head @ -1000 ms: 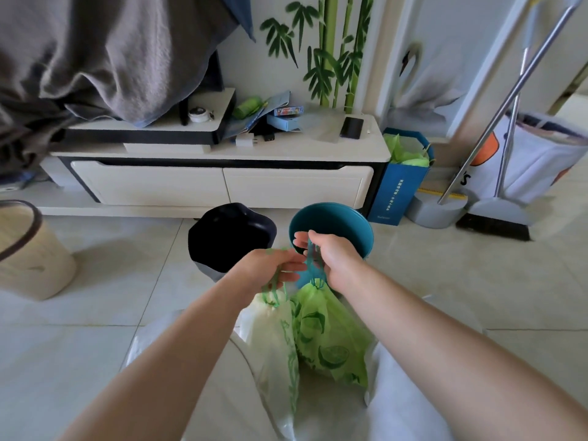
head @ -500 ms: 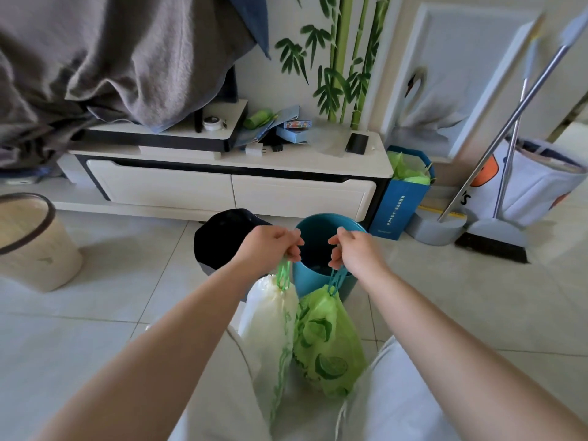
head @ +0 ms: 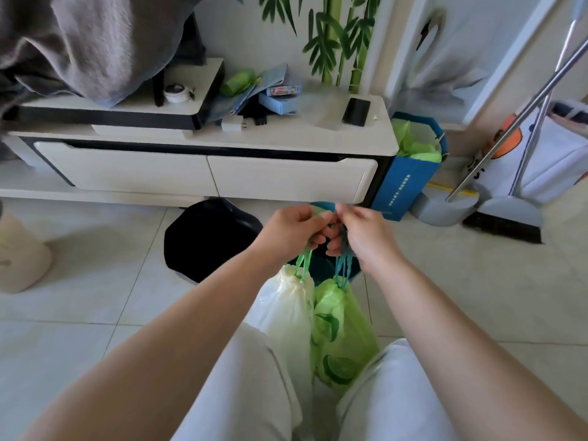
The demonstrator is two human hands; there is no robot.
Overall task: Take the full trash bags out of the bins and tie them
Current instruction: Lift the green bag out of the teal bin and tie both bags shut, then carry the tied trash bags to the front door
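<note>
Head view: left hand (head: 292,232) pinches white bag (head: 283,310) drawstring, right hand (head: 359,233) pinches green bag (head: 337,332) drawstring; bags hang at 6 o'clock, knuckles touching.

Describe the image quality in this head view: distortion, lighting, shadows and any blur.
Head view: wide-angle distortion bows the TV cabinet and stretches the forearms at the frame edges; soft daylight, with no hard glare; a soft shadow lies on the floor tiles beside the beige bin; the black bin interior is too dark to read; the left hand, right hand and both bags look fairly sharp.
</note>
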